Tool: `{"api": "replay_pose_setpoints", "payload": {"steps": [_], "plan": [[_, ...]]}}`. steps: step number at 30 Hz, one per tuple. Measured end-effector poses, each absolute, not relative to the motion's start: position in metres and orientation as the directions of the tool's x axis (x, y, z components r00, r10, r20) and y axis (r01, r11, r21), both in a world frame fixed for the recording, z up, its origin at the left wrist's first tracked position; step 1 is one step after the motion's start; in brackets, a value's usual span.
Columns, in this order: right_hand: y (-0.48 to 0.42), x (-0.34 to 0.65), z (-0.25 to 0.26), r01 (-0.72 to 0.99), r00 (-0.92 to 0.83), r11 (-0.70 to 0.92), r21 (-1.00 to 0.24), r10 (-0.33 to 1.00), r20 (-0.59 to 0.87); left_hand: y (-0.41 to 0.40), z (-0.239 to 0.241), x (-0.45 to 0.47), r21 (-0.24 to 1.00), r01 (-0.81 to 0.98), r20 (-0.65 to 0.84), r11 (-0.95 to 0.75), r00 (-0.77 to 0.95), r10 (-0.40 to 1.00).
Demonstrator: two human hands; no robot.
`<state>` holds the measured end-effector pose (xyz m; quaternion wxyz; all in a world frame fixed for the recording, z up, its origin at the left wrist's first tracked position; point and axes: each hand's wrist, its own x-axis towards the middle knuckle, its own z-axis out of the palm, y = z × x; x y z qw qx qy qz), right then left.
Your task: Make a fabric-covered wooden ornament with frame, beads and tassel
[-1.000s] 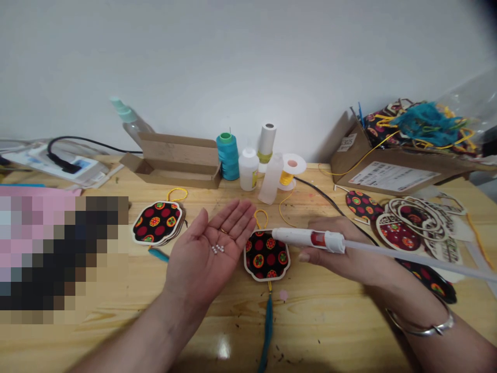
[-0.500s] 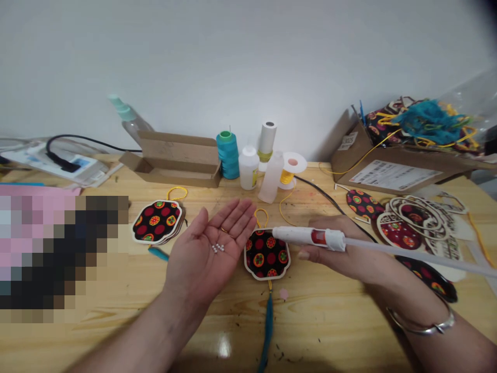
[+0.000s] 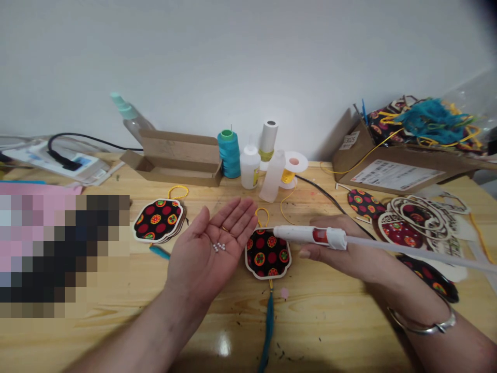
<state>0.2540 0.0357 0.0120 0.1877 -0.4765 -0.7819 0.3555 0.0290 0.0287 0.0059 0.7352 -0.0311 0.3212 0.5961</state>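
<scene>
My left hand [image 3: 200, 259] is open, palm up, with its fingers stretched out. Several small white beads [image 3: 218, 247] rest loose in that palm. In my right hand [image 3: 341, 243] is a white hot glue gun [image 3: 298, 234] with a clear glue stick [image 3: 396, 248] running out of its back; the fingers behind it are mostly hidden. Its nozzle points left, over the upper part of a dark flower-print ornament [image 3: 267, 254] with a white scalloped rim; I cannot tell whether they touch. A yellow loop tops this ornament, and a teal tassel [image 3: 267, 326] hangs below.
More ornaments [image 3: 158, 220] lie stacked at left, near a blurred-out patch. Behind are an open cardboard box [image 3: 178, 160], teal thread [image 3: 229, 155], bottles [image 3: 249, 168] and a yellow cord spool [image 3: 289, 173]. White frames [image 3: 419, 217] and a filled carton [image 3: 388, 168] sit at right.
Both hands, the beads and the glue gun keep their places. Only the whole view has shifted very slightly.
</scene>
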Motion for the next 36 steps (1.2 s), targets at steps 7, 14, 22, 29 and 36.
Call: {"api": "replay_pose_setpoints", "payload": {"steps": [7, 14, 22, 29, 36], "plan": [[0.0347, 0.2538, 0.0090, 0.640, -0.442, 0.267, -0.720, 0.895, -0.060, 0.0283, 0.0055, 0.0278, 0.328, -0.899, -0.503, 0.292, 0.095, 0.859], [0.0345, 0.2533, 0.0067, 0.628, -0.427, 0.265, -0.732, 0.903, -0.039, 0.0266, 0.0044, 0.0270, 0.322, -0.900, -0.495, 0.295, 0.106, 0.863], [0.0324, 0.2536, 0.0118, 0.594, -0.428, 0.183, -0.783, 0.896, -0.116, 0.0276, 0.0040, 0.0282, 0.328, -0.899, -0.498, 0.290, 0.096, 0.862], [0.0342, 0.2522, 0.0115, 0.580, -0.432, 0.183, -0.794, 0.895, -0.110, 0.0272, 0.0044, 0.0285, 0.327, -0.900, -0.500, 0.290, 0.095, 0.861], [0.0339, 0.2523, 0.0125, 0.573, -0.444, 0.191, -0.797, 0.890, -0.106, 0.0283, 0.0049, 0.0292, 0.329, -0.899, -0.507, 0.290, 0.091, 0.857]]}}
